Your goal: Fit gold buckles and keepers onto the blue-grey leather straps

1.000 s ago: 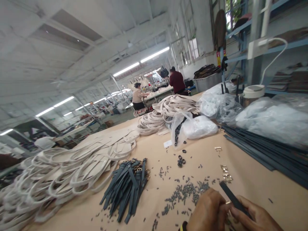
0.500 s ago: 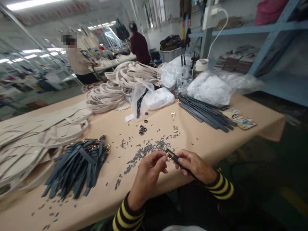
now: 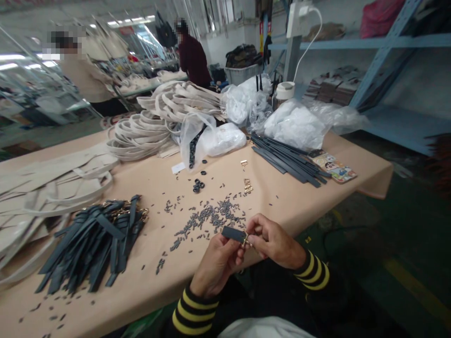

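A dark blue-grey strap (image 3: 233, 234) is held over the table's front edge, its flat end pointing left. My left hand (image 3: 221, 260) is closed on the strap from below, thumb along its side. At the strap's right end sits a small gold buckle (image 3: 245, 238); my right hand (image 3: 273, 241) pinches it between thumb and fingers. Just beyond my hands lie many small dark pieces (image 3: 207, 215), scattered over the tabletop. Farther back are loose gold buckles (image 3: 248, 186) and several black rings (image 3: 198, 185).
A heap of dark straps with gold fittings (image 3: 105, 239) lies at left, beside pale straps (image 3: 141, 136). At the back are plastic bags (image 3: 296, 124), a bundle of dark strips (image 3: 287, 159) and a cartoon-printed case (image 3: 336, 168). Two people (image 3: 193, 56) stand beyond; blue shelving (image 3: 380, 61) rises at right.
The strap has turned, its flat end now pointing left and the buckle at the right. My left hand has taken the strap, and my right hand has shifted to the buckle.
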`<state>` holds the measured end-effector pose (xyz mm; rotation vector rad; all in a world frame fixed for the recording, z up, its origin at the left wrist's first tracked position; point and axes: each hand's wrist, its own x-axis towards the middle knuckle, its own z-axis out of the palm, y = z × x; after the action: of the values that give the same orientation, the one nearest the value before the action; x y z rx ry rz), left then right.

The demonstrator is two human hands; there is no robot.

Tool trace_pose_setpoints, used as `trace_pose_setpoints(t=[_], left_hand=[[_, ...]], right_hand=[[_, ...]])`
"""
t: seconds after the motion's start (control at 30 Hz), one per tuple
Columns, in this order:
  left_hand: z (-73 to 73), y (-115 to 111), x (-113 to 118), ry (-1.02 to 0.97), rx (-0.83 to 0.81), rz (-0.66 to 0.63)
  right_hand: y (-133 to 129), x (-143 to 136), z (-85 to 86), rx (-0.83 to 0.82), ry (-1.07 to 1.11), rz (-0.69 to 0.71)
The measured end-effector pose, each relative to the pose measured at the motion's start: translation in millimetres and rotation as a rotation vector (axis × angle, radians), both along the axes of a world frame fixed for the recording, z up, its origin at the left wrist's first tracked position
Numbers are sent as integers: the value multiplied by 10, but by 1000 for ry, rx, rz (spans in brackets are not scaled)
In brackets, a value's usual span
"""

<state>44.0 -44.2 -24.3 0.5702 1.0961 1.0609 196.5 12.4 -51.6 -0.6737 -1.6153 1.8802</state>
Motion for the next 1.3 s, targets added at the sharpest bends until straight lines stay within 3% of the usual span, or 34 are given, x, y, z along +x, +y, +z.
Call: trace_pose_setpoints(t=[0.2, 0.33, 0.67, 0.83, 1.07, 1.17, 1.3], left_hand=[[-134, -29, 72, 167, 98, 59], [-135, -76, 27, 349, 185, 33], [-207, -126, 10, 272, 154, 76], [-247, -84, 39, 161, 90, 185], [-291, -111, 42, 37, 30, 261], [-307, -117, 32, 164, 74, 216], [-248, -93, 26, 496, 121, 138]], right_hand=[[-34, 9, 89, 340, -165, -75], [-9, 19, 110, 284, -186, -51], [-76, -60, 131, 439, -314, -100], [-117, -124, 81, 527, -442, -192], [-107, -132, 102, 482, -466, -146], [-102, -134, 104, 440, -476, -159], [-108, -151, 52, 387, -466, -191]])
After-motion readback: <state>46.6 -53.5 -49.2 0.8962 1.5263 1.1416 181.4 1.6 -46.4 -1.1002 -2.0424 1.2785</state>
